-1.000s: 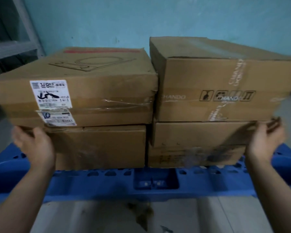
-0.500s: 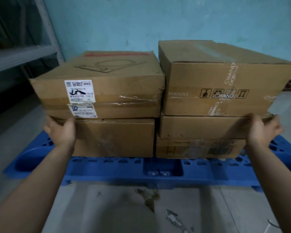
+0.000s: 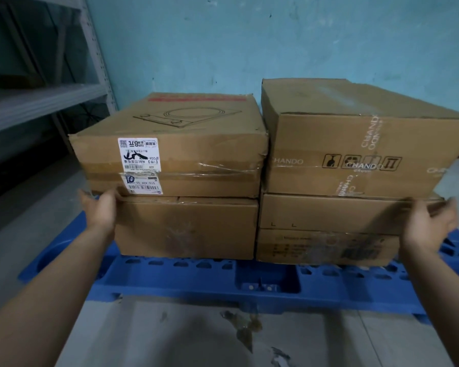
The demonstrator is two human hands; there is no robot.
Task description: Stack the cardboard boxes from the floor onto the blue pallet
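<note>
Several cardboard boxes stand in two stacks on the blue pallet (image 3: 270,284). On the left stack, a box with white shipping labels (image 3: 175,144) lies on a plain box (image 3: 188,229). On the right stack, a CHANDO-printed box (image 3: 355,144) tops a thin box (image 3: 329,213), which rests on a taped bottom box (image 3: 326,247). My left hand (image 3: 100,210) lies open against the left stack's outer corner, at the seam between its two boxes. My right hand (image 3: 429,226) is open at the right end of the thin box, fingers spread.
A teal wall stands close behind the stacks. A grey metal shelf rack (image 3: 45,102) runs along the left. The concrete floor (image 3: 196,337) in front of the pallet is stained, with dark patches near the pallet's front edge.
The view has pulled back and risen, so the stacks look farther away. Both hands have slid slightly lower at the stacks' outer corners. The boxes have not shifted.
</note>
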